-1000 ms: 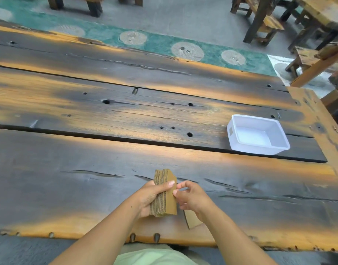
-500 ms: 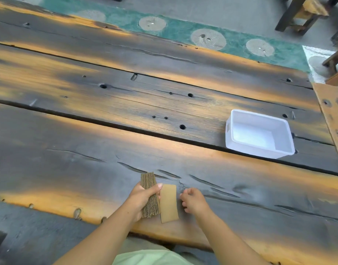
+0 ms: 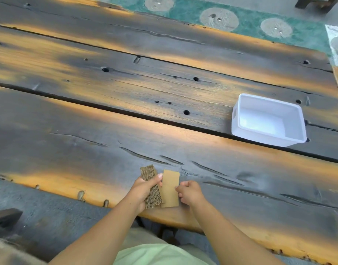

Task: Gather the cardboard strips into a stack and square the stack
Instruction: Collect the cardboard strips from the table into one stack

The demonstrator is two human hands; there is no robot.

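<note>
**Fingers wrapped on the stack, fingertips at a loose strip**

Fingers of the left hand (image 3: 143,190) curl around a stack of cardboard strips (image 3: 151,186), the thumb lying across its corrugated edges and the other fingers hidden behind it. The stack stands on its long edge at the near side of the wooden table (image 3: 87,146), its fluted edges turned up toward the camera and its far end rising clear of the thumb. The left forearm comes in from the lower left, wrist bent slightly inward.

A single flat strip (image 3: 170,188) lies face up just beside the stack on its right, its left edge touching or nearly touching the stack; which, the view does not settle. The right hand (image 3: 189,192) sits at that strip's right edge, fingers curled in toward the palm, with the fingertips meeting the cardboard edge about halfway along. Whether they pinch the strip or only press against it cannot be told. The right forearm runs in from the lower right, so both arms converge on the cardboard.

A white plastic bin (image 3: 267,120) stands well apart, far to the right.
</note>
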